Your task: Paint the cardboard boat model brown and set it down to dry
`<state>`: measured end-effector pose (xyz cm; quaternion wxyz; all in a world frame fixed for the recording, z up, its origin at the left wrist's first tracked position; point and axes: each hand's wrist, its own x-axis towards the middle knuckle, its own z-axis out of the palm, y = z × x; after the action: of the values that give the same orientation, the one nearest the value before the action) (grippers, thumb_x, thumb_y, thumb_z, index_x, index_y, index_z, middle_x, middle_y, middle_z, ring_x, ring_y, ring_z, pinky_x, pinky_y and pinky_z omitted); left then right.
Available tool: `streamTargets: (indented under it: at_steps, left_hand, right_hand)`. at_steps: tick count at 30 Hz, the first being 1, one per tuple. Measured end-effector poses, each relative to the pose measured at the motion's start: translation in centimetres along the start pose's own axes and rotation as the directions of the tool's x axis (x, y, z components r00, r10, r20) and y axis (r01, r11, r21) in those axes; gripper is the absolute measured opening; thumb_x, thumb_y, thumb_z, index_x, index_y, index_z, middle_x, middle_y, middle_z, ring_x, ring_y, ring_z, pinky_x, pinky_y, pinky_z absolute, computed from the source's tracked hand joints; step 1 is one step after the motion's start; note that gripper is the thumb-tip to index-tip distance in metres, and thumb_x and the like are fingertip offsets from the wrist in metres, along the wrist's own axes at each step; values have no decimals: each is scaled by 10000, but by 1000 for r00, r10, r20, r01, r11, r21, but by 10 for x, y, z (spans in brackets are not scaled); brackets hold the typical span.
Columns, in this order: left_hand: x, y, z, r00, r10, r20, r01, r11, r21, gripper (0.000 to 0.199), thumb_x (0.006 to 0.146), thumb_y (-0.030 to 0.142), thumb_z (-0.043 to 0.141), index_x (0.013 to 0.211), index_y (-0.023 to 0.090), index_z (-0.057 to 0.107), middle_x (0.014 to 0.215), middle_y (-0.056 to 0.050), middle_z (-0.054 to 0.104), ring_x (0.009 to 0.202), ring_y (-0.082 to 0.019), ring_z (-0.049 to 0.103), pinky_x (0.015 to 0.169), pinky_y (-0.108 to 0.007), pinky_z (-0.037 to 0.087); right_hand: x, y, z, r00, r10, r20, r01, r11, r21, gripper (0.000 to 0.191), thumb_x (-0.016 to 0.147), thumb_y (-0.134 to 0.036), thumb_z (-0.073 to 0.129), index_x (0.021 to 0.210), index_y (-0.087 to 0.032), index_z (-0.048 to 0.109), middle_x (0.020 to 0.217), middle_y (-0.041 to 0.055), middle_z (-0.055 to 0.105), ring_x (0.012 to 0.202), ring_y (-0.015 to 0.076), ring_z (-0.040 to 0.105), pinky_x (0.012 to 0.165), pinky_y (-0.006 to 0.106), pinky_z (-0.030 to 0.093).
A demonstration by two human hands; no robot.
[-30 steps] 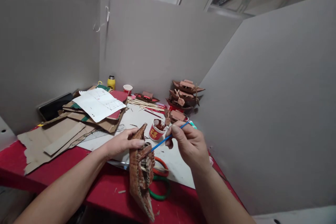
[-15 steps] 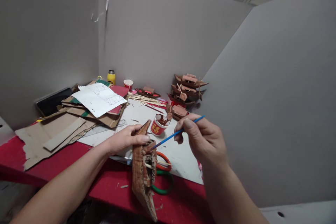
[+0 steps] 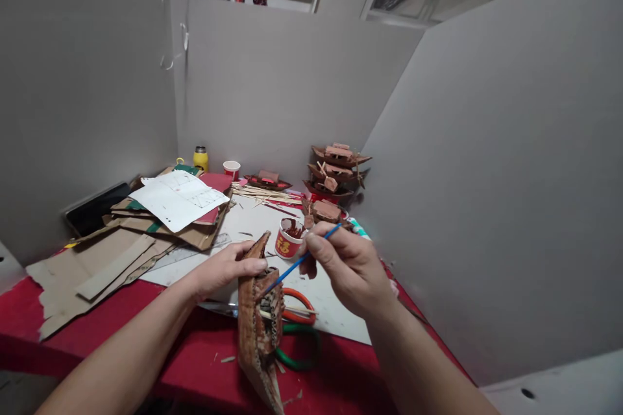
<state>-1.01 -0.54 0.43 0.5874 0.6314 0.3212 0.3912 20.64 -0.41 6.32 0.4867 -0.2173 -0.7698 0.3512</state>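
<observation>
A brown cardboard model boat point(image 3: 248, 337) is tilted upright over the table's front edge, and my left hand point(image 3: 226, 267) grips it near its upper end, thumb across the top. Pinched in my right hand point(image 3: 341, 266) is a thin blue brush point(image 3: 293, 266), its tip touching the boat's side near the cabin. Just behind the boat stands a red and white paper cup point(image 3: 288, 243) with brown paint inside. Scissors with orange and green handles point(image 3: 304, 363) lie partly hidden behind the boat.
Cardboard pieces point(image 3: 97, 266) and a drawn-on white sheet point(image 3: 178, 198) cover the left side. Stacked model boats point(image 3: 335, 172) stand at the back right. Thin sticks point(image 3: 265, 194), a yellow bottle point(image 3: 200, 159), another cup point(image 3: 232, 170) and a boat point(image 3: 267, 180) are at the back.
The view has tilted upward, showing more shelves. My right hand has come closer to the boat, and the brush tip has shifted along the boat's side towards me.
</observation>
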Motion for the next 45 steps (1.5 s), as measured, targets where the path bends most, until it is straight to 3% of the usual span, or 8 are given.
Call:
streamTargets:
  at_steps: [7,12,19,26,32,38,41,45]
  left_hand:
    - [0,-2,0,999,-34,-35,34,999,1,537,780,547,678,1141,149,675,1100,-82,712,1084,-314,597,995,-422,416]
    - [0,-1,0,1000,-16,6,16,998,59,541,774,554,671,1108,128,682,1074,-88,701,1066,-320,590,978,-425,422]
    - [0,-3,0,1000,-16,3,16,1000,16,527,791,528,673,1175,167,682,1157,-68,710,1161,-322,565,1044,-424,383]
    - [-1,-2,0,1000,-24,9,24,999,24,541,785,558,670,1127,139,698,1093,-85,720,1092,-327,594,1009,-433,407]
    - [-1,-6,-1,999,-33,25,34,999,-19,550,794,526,673,1202,158,671,1150,-75,719,1130,-327,592,1037,-441,391]
    - [-1,-2,1,1000,-26,1,26,1000,4,526,785,544,678,1134,152,700,1098,-78,730,1073,-315,609,996,-421,416]
    - [0,-4,-1,997,-18,-76,16,1000,-23,554,785,560,668,1145,140,686,1100,-94,725,1097,-327,603,1002,-428,416]
    - [0,-10,-5,980,3,-197,-21,996,-89,477,819,543,639,1070,140,692,1059,-90,730,1076,-309,614,1025,-427,400]
  right_hand:
    - [0,-2,0,999,-24,-31,24,1000,0,325,970,-393,550,735,-178,617,634,-5,584,511,105,589,457,216,496]
    - [1,-1,5,999,15,50,-17,999,32,358,966,-449,537,739,-181,606,594,-8,592,483,103,562,447,220,489]
    - [4,-1,-2,995,-20,-96,22,1000,19,387,938,-476,580,685,-183,593,589,-4,587,490,112,572,444,228,483]
    - [4,-2,3,1000,1,18,-1,1000,9,391,948,-490,552,707,-186,598,593,-5,593,486,108,565,452,228,491]
    - [3,-2,-3,993,-37,-113,38,999,8,382,929,-492,588,696,-189,595,576,-3,598,482,119,579,441,235,489]
    - [-1,-1,1,999,-47,2,47,999,14,344,956,-443,564,736,-187,629,620,-2,615,502,115,595,457,235,507]
    - [4,0,-5,981,-99,-166,95,995,-33,316,951,-432,582,749,-195,637,599,-5,637,499,119,602,469,234,503]
    - [17,11,-24,866,-121,-485,68,990,-126,330,916,-490,616,741,-211,609,570,-17,631,480,121,588,470,232,486]
